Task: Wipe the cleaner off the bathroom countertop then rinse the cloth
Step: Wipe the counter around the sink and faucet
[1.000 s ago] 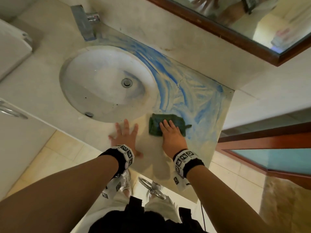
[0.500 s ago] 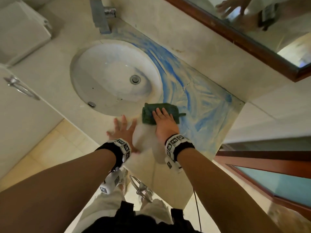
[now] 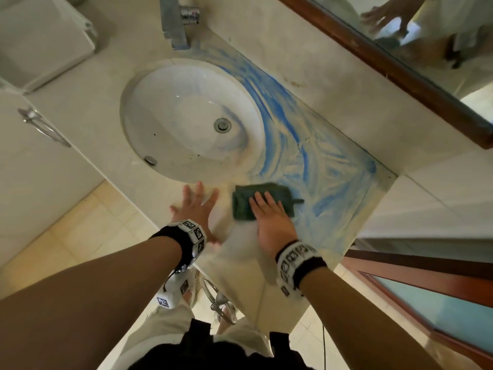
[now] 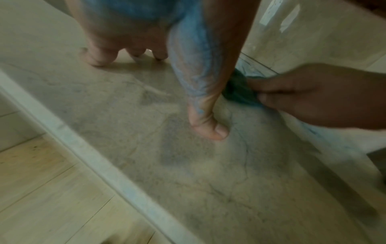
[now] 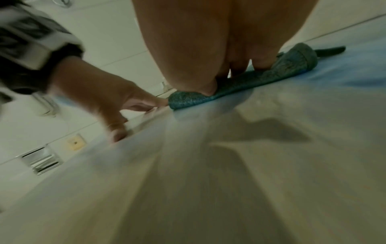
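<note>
My right hand [image 3: 272, 222] flat, fingers straight, pressing folded cloth [image 3: 260, 200] onto worktop [image 3: 240, 263] at near edge of blue cleaner [image 3: 328, 166]: palm pressure spreads wipe. My left hand [image 3: 196, 209] open, splayed beside sink [image 3: 138, 145]: I judge it braces my lean. Cleaner mostly unwiped; rinse pending.

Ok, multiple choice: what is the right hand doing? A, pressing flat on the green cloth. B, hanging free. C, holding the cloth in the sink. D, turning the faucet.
A: the right hand lies with straight fingers on the green cloth, which sits on the countertop beside blue cleaner streaks.
</note>
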